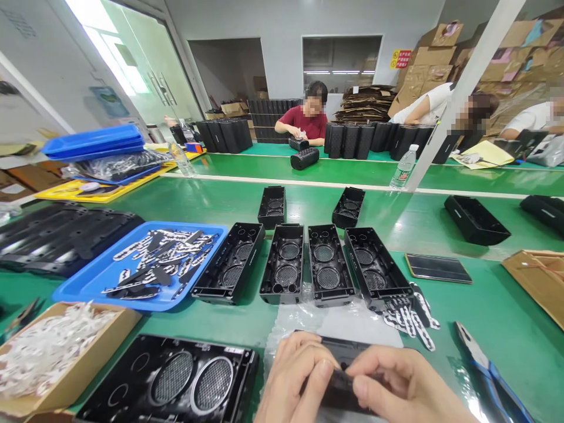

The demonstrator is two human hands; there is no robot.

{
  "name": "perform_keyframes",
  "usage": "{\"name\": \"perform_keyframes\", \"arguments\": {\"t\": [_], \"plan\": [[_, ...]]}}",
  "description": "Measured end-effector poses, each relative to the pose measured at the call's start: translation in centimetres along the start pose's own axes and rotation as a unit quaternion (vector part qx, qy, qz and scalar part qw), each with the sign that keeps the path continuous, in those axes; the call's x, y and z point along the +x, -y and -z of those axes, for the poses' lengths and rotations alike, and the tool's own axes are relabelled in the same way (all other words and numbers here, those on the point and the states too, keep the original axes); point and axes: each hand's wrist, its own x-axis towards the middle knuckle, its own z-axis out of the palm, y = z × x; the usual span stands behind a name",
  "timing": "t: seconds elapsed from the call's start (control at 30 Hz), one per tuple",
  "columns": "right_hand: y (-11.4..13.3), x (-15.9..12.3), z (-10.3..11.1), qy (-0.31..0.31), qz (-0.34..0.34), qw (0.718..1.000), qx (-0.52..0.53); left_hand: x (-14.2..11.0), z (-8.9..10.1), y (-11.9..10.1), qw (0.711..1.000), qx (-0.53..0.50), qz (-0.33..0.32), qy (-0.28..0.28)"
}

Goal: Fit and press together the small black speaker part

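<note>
My left hand (pixel 297 376) and my right hand (pixel 394 379) meet at the bottom centre, fingers closed in a pinch on a small dark plastic part (pixel 342 377). Its exact shape is hidden by the fingers. Just beneath them a black speaker housing (pixel 339 348) rests on a translucent plastic sheet (pixel 326 320), largely covered by my hands. To the left lies a bigger-looking open black speaker shell (pixel 147 385) with two round mesh grilles. Right of my hands is a small pile of black-and-white strips (pixel 409 320).
Blue-handled pliers (pixel 482 364) lie at right. Several open speaker shells (pixel 288 249) stand in rows ahead. On the left are a blue tray (pixel 171 302) of strips and a cardboard box (pixel 103 346) of white clear-plastic pieces. A water bottle (pixel 404 168) and co-workers are farther back.
</note>
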Motion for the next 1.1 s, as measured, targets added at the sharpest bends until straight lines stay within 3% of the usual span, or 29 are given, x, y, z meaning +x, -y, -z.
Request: {"name": "perform_keyframes", "arguments": {"t": [0.13,0.23,0.47,1.1], "plan": [[-0.3,0.4,0.8,-0.064,0.141,0.978,-0.139,0.2,-0.5,-0.3,0.999,0.011,0.009,-0.038],[-0.5,0.7,1.3,-0.079,0.194,0.955,-0.21,0.4,-0.5,-0.2,0.999,-0.004,0.011,-0.033],[-1.2,0.9,1.4,-0.081,0.191,0.945,-0.251,0.5,-0.5,0.5,0.998,-0.016,0.021,-0.062],[-2.3,0.6,1.5,-0.06,0.213,0.936,-0.274,0.4,-0.9,1.0,0.998,0.002,0.012,-0.061]]}}
